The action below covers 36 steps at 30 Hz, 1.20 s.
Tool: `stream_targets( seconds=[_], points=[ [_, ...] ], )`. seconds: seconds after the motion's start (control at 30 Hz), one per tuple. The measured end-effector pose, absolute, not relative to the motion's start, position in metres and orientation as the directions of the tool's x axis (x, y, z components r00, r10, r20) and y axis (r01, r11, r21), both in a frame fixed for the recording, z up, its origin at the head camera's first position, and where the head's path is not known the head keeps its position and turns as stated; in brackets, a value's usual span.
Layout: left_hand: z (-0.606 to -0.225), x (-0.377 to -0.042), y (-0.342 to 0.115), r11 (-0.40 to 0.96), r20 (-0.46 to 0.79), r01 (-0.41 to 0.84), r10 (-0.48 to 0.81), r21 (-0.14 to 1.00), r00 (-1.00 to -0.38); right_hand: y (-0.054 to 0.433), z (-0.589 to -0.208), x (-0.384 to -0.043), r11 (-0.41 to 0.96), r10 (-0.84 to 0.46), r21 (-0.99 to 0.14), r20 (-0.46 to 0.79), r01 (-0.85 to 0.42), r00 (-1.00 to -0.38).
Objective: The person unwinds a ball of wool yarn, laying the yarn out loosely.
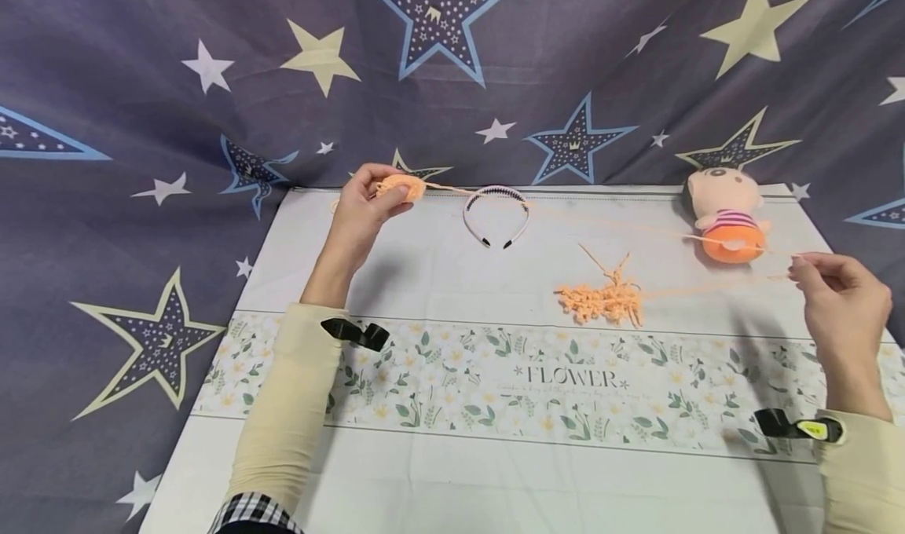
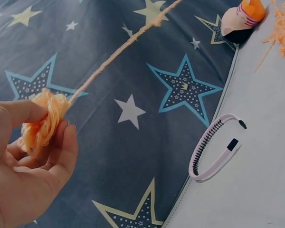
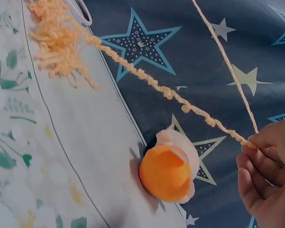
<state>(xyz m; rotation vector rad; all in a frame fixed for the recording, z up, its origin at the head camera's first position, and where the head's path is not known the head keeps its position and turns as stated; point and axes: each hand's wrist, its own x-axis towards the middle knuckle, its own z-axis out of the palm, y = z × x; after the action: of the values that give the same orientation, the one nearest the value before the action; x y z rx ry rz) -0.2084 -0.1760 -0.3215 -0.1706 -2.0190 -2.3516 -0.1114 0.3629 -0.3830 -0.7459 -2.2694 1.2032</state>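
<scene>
My left hand [image 1: 364, 212], raised over the back left of the table, pinches a small wound bundle of orange yarn [image 2: 43, 118] between thumb and fingers. From that bundle a taut strand [image 2: 123, 46] crosses to my right hand [image 1: 844, 302], held up at the far right. Thumb and fingertips of the right hand pinch the yarn there. A knotted, kinked length [image 3: 166, 91] runs back from those fingertips to a tangled heap of orange yarn [image 1: 601, 300] lying on the table.
A pale pink headband [image 1: 496, 190] with black teeth lies near the table's back edge. At the back right is a plush toy [image 1: 728, 212] with an orange bottom, behind the strand. A star-patterned curtain [image 1: 424, 110] hangs behind the white tablecloth [image 1: 452, 471].
</scene>
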Motion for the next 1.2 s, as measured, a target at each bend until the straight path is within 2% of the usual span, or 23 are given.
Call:
stream_targets(
  seconds=[0.33, 0.5, 0.67, 0.8, 1.0, 1.2],
  points=[
    [-0.317, -0.21, -0.183, -0.194, 0.114, 0.124, -0.063, 0.973, -0.991, 0.369, -0.389, -0.109, 0.471, 0.673, -0.805, 0.063, 0.362, -0.737],
    [-0.314, -0.209, -0.183, -0.204, 0.144, 0.151, -0.048, 0.967, -0.988, 0.367, -0.393, -0.11, 0.541, 0.615, -0.743, 0.03, 0.394, -0.788],
    [-0.313, -0.208, -0.181, -0.217, 0.175, 0.167, 0.02, 0.962, -0.984, 0.365, -0.398, -0.11, 0.654, 0.434, -0.698, 0.03, 0.292, -0.901],
    [-0.311, -0.207, -0.178, -0.192, 0.171, 0.157, 0.058, 0.969, -0.984, 0.361, -0.4, -0.11, 0.695, 0.276, -0.697, 0.034, 0.175, -0.961],
    [-0.309, -0.205, -0.172, -0.179, 0.154, 0.136, 0.086, 0.974, -0.984, 0.346, -0.406, -0.117, 0.754, 0.098, -0.654, 0.01, 0.068, -0.995],
    [-0.309, -0.204, -0.167, -0.104, 0.19, 0.173, 0.181, 0.979, -0.965, 0.324, -0.408, -0.126, 0.785, -0.034, -0.616, 0.069, -0.069, -0.997]
  ],
)
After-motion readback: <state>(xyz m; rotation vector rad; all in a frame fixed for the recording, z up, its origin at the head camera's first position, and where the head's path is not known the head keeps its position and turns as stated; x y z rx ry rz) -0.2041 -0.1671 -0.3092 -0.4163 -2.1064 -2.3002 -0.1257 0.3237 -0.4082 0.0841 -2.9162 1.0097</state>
